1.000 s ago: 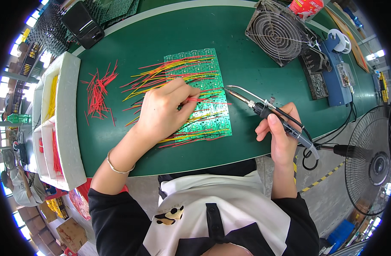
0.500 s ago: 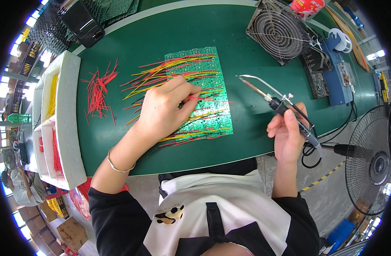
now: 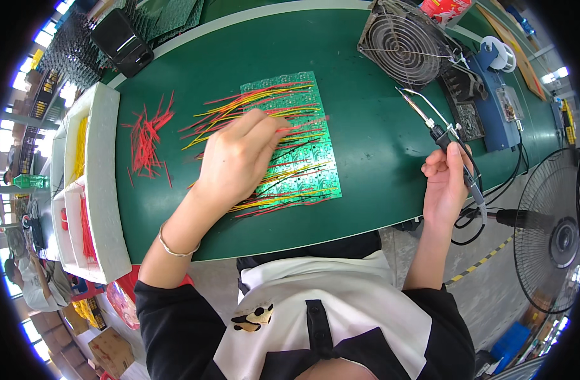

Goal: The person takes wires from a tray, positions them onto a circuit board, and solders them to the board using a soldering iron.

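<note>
My left hand [image 3: 236, 155] is over the green circuit board panel [image 3: 330, 183], thumb and fingers pinched on a red wire [image 3: 300, 127] whose end sticks out to the right. Rows of red, yellow and black wires lie across the panel and trail off its left side; my hand hides some of them. In my right hand [image 3: 443, 190], a soldering iron [image 3: 439, 135] with a thin curved feed tube points up and left. Its tip is well clear of the panel, near the fan. A heap of loose red wires [image 3: 149, 139] lies left of the panel.
A white foam box [image 3: 106, 190] with yellow and red wires stands at the left edge. At the back right are a square metal fan [image 3: 401, 50], a blue soldering unit [image 3: 499, 126] and a solder spool [image 3: 502, 56]. A floor fan [image 3: 559, 237] stands right of the table.
My right hand has carried the soldering iron right and up, away from the panel. My left hand has shifted slightly left and up with the red wire.
</note>
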